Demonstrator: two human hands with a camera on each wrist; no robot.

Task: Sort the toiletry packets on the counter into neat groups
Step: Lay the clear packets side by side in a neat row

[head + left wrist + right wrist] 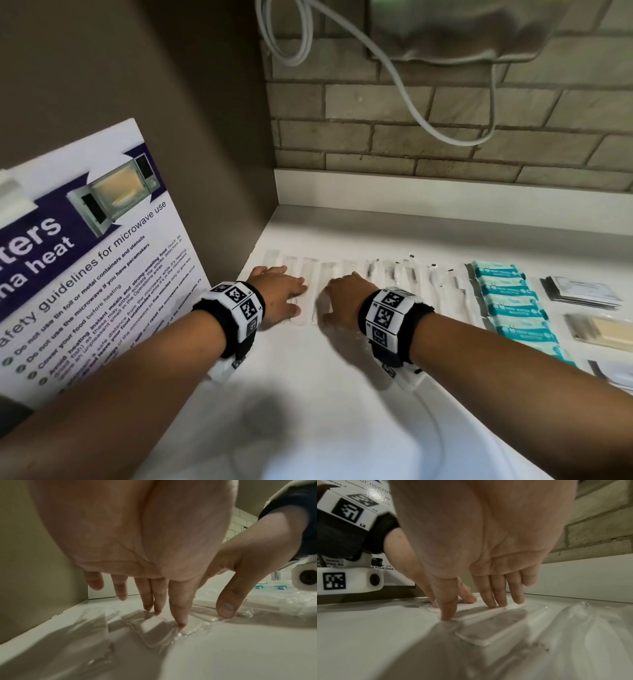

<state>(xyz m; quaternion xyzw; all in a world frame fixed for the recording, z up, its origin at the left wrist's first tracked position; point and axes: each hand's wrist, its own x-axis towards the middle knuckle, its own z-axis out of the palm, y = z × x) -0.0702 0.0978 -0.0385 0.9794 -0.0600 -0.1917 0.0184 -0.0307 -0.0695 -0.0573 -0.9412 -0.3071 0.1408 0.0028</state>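
On the white counter [342, 394], near the left wall: long clear plastic packets [346, 274] side by side in a row. My left hand [279, 296] and right hand [344, 296], fingers straight, press fingertips on them. Further right: stacked teal packets [513, 308], then flat grey sachets [582, 293]. Laminated microwave safety poster [85, 274] leans at left.

counter [359, 394]: white | clear packets [394, 274] | teal packets [513, 308] | beige packet [603, 329]
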